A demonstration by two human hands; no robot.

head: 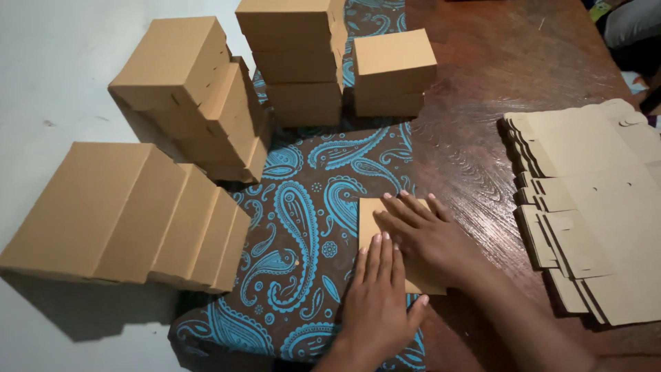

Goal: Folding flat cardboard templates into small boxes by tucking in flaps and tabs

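Observation:
Both hands press flat on a closed brown cardboard box (370, 213) lying on a brown cloth with blue paisley (303, 227). My left hand (379, 296) rests palm down on the box's near left part, fingers together and pointing away. My right hand (423, 238) lies across the box's top, fingers spread toward the left. Most of the box is hidden under the hands.
Stacks of folded brown boxes stand at the left (124, 213), upper left (189, 89) and back (296, 62), with a shorter stack (394, 72) beside them. A pile of flat unfolded cardboard blanks (592, 207) lies on the dark wooden table (496, 62) at the right.

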